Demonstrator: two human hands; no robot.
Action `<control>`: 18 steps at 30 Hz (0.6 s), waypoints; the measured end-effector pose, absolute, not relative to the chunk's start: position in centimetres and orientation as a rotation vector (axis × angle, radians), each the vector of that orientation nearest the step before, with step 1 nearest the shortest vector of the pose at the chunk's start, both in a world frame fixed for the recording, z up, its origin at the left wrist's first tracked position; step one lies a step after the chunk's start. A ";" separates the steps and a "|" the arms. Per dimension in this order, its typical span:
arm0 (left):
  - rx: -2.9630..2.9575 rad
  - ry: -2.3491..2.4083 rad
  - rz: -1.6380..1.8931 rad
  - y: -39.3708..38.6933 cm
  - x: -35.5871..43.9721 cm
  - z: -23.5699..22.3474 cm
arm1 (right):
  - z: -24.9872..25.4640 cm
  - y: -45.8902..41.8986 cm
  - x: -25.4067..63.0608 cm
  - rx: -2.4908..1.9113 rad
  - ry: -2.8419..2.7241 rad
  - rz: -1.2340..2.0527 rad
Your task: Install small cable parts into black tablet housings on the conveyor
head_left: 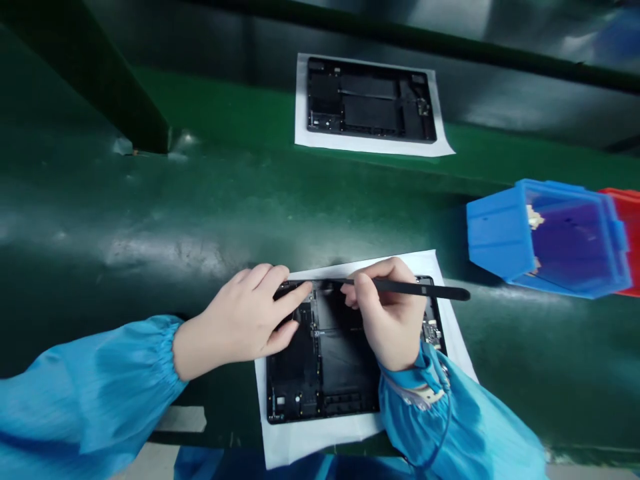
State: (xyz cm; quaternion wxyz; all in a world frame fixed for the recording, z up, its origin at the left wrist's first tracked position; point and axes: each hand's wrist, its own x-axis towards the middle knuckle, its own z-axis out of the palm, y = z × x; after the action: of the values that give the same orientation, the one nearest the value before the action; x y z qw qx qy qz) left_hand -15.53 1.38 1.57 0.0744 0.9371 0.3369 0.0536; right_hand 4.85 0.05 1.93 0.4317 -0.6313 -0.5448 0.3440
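Observation:
In front of me a black tablet housing (293, 360) lies with its inside facing up on a white sheet (300, 440). My right hand (393, 313) is closed around black tweezers (425, 289), whose tips point left to the housing's far edge. My left hand (250, 310) rests over the housing's far left corner, fingers apart, the index fingertip near the tweezer tips. What lies right at those tips is too small to make out. A small circuit part (433, 333) shows at the housing's right side, partly behind my right hand.
A second black housing (370, 100) lies on white paper at the back of the green bench (225, 193). To the right, a blue bin (500, 230) holds small pale parts, with a red bin (631, 227) behind it. A dark post (115, 80) stands at back left.

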 end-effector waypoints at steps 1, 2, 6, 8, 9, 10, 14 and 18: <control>2.795 1.023 0.146 1.3 -15.4 1.6 | 2.0 0.0 4.8 -1.547 -1.341 0.863; 2.784 1.037 0.137 1.1 -15.3 1.5 | 2.0 0.0 4.7 -1.521 -1.331 0.873; 2.793 1.042 0.208 0.6 -15.5 1.2 | 2.0 0.1 4.5 -1.454 -1.380 0.820; 2.810 1.038 0.269 0.5 -15.7 1.2 | 2.0 0.2 4.7 -1.414 -1.453 0.715; 2.815 1.039 0.290 0.4 -15.9 1.2 | 2.0 0.2 4.8 -1.391 -1.492 0.653; 2.818 1.041 0.315 0.3 -16.1 1.3 | 2.1 0.1 4.9 -1.368 -1.533 0.602; 2.771 1.144 0.585 0.3 -17.3 1.7 | 2.4 -0.8 4.5 -1.356 -1.984 0.531; 2.745 1.300 0.698 0.6 -18.0 1.9 | 2.2 -1.6 3.0 -1.469 -2.491 0.305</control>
State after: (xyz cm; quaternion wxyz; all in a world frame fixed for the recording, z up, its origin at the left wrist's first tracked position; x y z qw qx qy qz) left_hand -17.96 0.58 1.90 0.0128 0.8807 0.4172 0.2239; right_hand 3.05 -1.60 2.25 0.1168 -0.5017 -0.8508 0.1042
